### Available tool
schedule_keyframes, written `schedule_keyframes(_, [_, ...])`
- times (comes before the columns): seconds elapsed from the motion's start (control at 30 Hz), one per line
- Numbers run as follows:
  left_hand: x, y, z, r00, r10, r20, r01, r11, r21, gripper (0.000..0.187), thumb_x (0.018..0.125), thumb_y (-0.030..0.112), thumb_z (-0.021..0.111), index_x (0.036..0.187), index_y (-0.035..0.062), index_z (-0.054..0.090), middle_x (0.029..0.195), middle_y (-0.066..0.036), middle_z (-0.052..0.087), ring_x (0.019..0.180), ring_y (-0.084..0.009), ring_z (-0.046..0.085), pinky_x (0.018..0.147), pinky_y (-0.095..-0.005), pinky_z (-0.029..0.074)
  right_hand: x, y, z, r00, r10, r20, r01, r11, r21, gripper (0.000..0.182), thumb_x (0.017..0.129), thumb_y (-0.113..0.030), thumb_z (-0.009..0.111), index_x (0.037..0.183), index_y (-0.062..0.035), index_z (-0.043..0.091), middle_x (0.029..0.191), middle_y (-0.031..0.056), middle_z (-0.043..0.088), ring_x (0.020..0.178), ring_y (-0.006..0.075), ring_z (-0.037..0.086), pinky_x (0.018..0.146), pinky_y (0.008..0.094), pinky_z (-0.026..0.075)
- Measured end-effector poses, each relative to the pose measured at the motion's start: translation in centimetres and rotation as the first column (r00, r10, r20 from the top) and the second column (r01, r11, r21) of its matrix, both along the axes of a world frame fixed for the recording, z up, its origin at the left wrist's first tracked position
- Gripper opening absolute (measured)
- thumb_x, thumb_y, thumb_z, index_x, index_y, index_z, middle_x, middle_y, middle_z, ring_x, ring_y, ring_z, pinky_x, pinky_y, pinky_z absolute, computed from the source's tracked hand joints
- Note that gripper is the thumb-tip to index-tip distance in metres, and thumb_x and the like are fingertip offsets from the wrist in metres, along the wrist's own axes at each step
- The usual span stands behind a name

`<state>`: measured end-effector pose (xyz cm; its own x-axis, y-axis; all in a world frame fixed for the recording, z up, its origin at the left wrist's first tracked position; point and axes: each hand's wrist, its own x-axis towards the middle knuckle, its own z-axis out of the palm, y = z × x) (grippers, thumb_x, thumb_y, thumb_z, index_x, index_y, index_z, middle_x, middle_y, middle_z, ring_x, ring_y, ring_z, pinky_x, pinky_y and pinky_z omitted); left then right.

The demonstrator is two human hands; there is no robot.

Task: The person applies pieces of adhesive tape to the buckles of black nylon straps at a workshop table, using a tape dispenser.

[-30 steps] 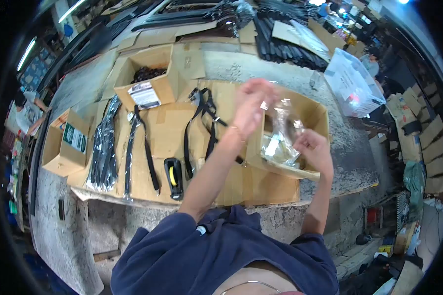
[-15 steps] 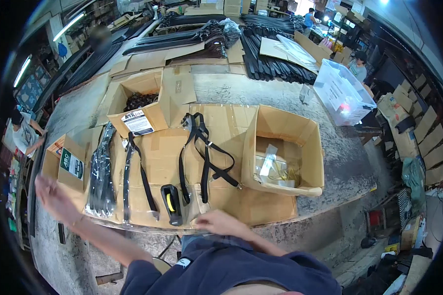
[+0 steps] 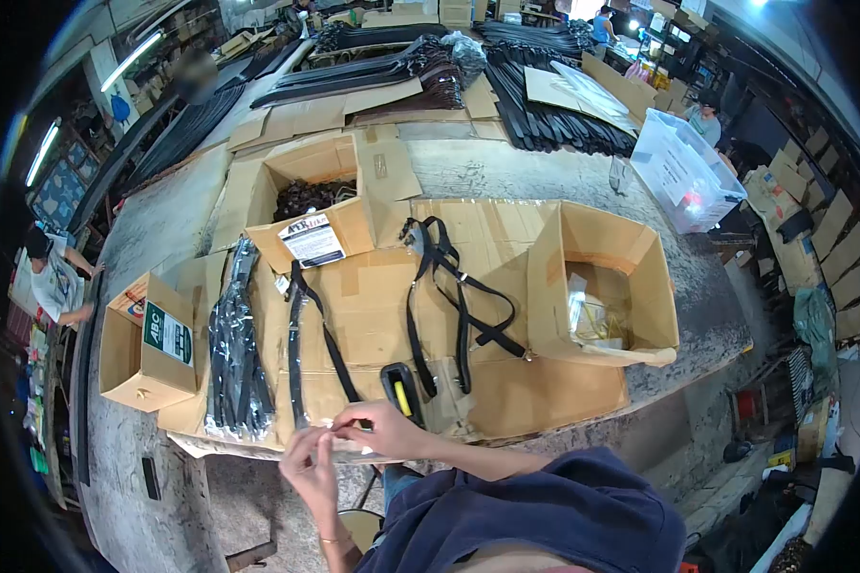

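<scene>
My left hand (image 3: pixel 311 470) and my right hand (image 3: pixel 384 432) meet at the front edge of the table, fingertips pinched close together. A small whitish bit shows at the fingertips, too small to name. Just beyond my right hand is a black tape dispenser (image 3: pixel 403 393) with a yellow part. A black strap (image 3: pixel 296 353) lies lengthwise on the flattened cardboard (image 3: pixel 373 325), its near end close to my fingers. Left of it is a bundle of black straps in clear plastic (image 3: pixel 239 353). Joined black straps with metal fittings (image 3: pixel 461 306) lie farther right.
An open carton (image 3: pixel 645 286) with small clear packets stands right. A carton of dark pieces (image 3: pixel 354 224) stands behind, and a smaller box (image 3: pixel 129 368) at left. A clear plastic bin (image 3: pixel 683 177) sits far right. Other people work at both sides.
My left hand has come from the small box at far left to meet my right hand. My right hand has shifted slightly left relative to the dispenser. The view has turned left.
</scene>
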<state>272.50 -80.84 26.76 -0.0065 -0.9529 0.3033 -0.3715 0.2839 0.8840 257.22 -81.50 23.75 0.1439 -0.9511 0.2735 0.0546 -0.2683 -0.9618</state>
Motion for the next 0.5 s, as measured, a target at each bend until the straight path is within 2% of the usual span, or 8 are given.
schedule_keyframes(0.13, [3.4, -3.0, -2.1, 0.976, -0.055, -0.210, 0.086, 0.986, 0.140, 0.040, 0.077, -0.006, 0.063, 0.116, -0.0026, 0.054, 0.089, -0.008, 0.065, 0.079, -0.0128, 0.059, 0.073, -0.0231, 0.046, 3.8, -1.4, -0.6, 0.996, -0.051, -0.071, 0.062, 0.983, 0.174, 0.022, 0.080, -0.004, 0.065, 0.102, -0.0006, 0.059, 0.081, 0.0085, 0.066, 0.077, 0.0147, 0.063, 0.072, 0.0278, 0.048])
schedule_keyframes(0.23, [7.1, -5.9, -2.6, 0.973, -0.163, -0.164, 0.204, 0.941, 0.272, 0.037, 0.077, -0.007, 0.063, 0.113, -0.0026, 0.056, 0.089, -0.007, 0.066, 0.080, -0.0113, 0.059, 0.075, -0.0228, 0.046, 6.7, -2.3, -1.6, 0.987, -0.103, -0.122, 0.133, 0.952, 0.276, 0.031, 0.079, -0.004, 0.066, 0.107, -0.0025, 0.055, 0.079, 0.0082, 0.067, 0.076, 0.0139, 0.064, 0.073, 0.0284, 0.049])
schedule_keyframes(0.27, [8.1, -7.0, -3.4, 0.946, -0.225, -0.234, 0.279, 0.931, 0.235, 0.038, 0.075, -0.007, 0.066, 0.111, -0.0016, 0.057, 0.087, -0.006, 0.066, 0.078, -0.0098, 0.060, 0.073, -0.0230, 0.046, 7.6, -2.6, -2.0, 0.986, -0.119, -0.121, 0.148, 0.950, 0.275, 0.030, 0.079, -0.005, 0.066, 0.107, -0.0024, 0.056, 0.077, 0.0085, 0.067, 0.075, 0.0139, 0.063, 0.074, 0.0289, 0.048])
schedule_keyframes(0.37, [10.6, -9.1, -5.0, 0.939, -0.282, -0.196, 0.327, 0.910, 0.254, 0.040, 0.073, -0.004, 0.071, 0.111, -0.0009, 0.057, 0.085, -0.006, 0.065, 0.074, -0.0101, 0.060, 0.072, -0.0240, 0.047, 9.8, -3.0, -2.5, 0.965, -0.201, -0.170, 0.237, 0.945, 0.225, 0.024, 0.080, -0.005, 0.065, 0.103, -0.0017, 0.058, 0.077, 0.0054, 0.064, 0.078, 0.0116, 0.060, 0.073, 0.0267, 0.046])
schedule_keyframes(0.4, [10.9, -9.3, -4.8, 0.964, -0.222, -0.145, 0.250, 0.942, 0.223, 0.036, 0.069, -0.002, 0.076, 0.100, -0.0007, 0.058, 0.080, -0.005, 0.063, 0.072, -0.0118, 0.061, 0.070, -0.0253, 0.047, 10.0, -3.1, -1.7, 0.958, -0.213, -0.192, 0.258, 0.932, 0.253, 0.026, 0.078, -0.007, 0.067, 0.102, -0.0012, 0.058, 0.076, 0.0059, 0.063, 0.075, 0.0120, 0.059, 0.073, 0.0263, 0.046])
schedule_keyframes(0.43, [10.9, -9.4, -5.0, 0.957, -0.158, -0.243, 0.211, 0.955, 0.211, 0.035, 0.064, 0.000, 0.080, 0.088, 0.0013, 0.054, 0.075, -0.004, 0.060, 0.073, -0.0121, 0.060, 0.067, -0.0265, 0.047, 10.2, -3.1, -0.6, 0.957, -0.213, -0.195, 0.266, 0.915, 0.304, 0.028, 0.076, -0.007, 0.068, 0.102, -0.0012, 0.059, 0.077, 0.0071, 0.064, 0.074, 0.0114, 0.058, 0.072, 0.0266, 0.046])
schedule_keyframes(0.47, [11.0, -9.6, -3.3, 0.977, -0.176, -0.118, 0.192, 0.971, 0.141, 0.043, 0.058, 0.002, 0.084, 0.083, 0.0038, 0.049, 0.072, -0.002, 0.053, 0.069, -0.0107, 0.054, 0.065, -0.0259, 0.046, 10.7, -3.1, 0.7, 0.929, -0.229, -0.289, 0.325, 0.880, 0.347, 0.027, 0.075, -0.006, 0.067, 0.101, -0.0011, 0.059, 0.078, 0.0078, 0.065, 0.075, 0.0112, 0.060, 0.072, 0.0268, 0.047])
schedule_keyframes(0.5, [11.3, -9.2, -2.7, 0.997, -0.059, -0.050, 0.068, 0.980, 0.189, 0.049, 0.056, 0.005, 0.085, 0.088, 0.0043, 0.047, 0.076, -0.002, 0.048, 0.071, -0.0123, 0.049, 0.067, -0.0265, 0.044, 10.8, -3.0, -1.1, 0.885, -0.278, -0.373, 0.381, 0.893, 0.239, 0.028, 0.075, -0.004, 0.066, 0.102, -0.0003, 0.058, 0.079, 0.0082, 0.066, 0.076, 0.0118, 0.062, 0.073, 0.0273, 0.048])
